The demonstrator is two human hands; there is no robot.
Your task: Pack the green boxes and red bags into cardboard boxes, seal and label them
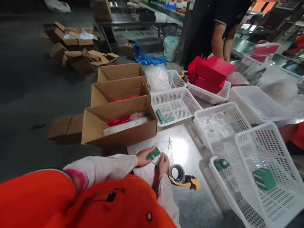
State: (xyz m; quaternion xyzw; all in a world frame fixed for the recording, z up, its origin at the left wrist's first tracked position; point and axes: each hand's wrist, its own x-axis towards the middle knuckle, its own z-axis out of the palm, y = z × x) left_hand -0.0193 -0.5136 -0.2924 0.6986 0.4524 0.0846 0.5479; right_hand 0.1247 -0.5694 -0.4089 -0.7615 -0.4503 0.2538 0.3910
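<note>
My left hand (143,157) is closed around a small green block-like part (153,153) with a pale patch on its face. Right beside it, my right hand (163,163) has its fingers pinched together close to the part's edge; what they grip is too small to make out. Clear bubble plastic (169,148) lies just beyond both hands on the metal table (190,202). Near my right wrist sit a roll of tape (177,173) and a yellow-and-black tape cutter (193,182).
Open cardboard boxes (118,137) stand at left, the nearest with red and clear-wrapped items. A white basket (177,95) with green pieces is ahead. More white baskets (268,126) at right hold plastic bags and green blocks. Another person (217,41) stands behind red boxes (213,71).
</note>
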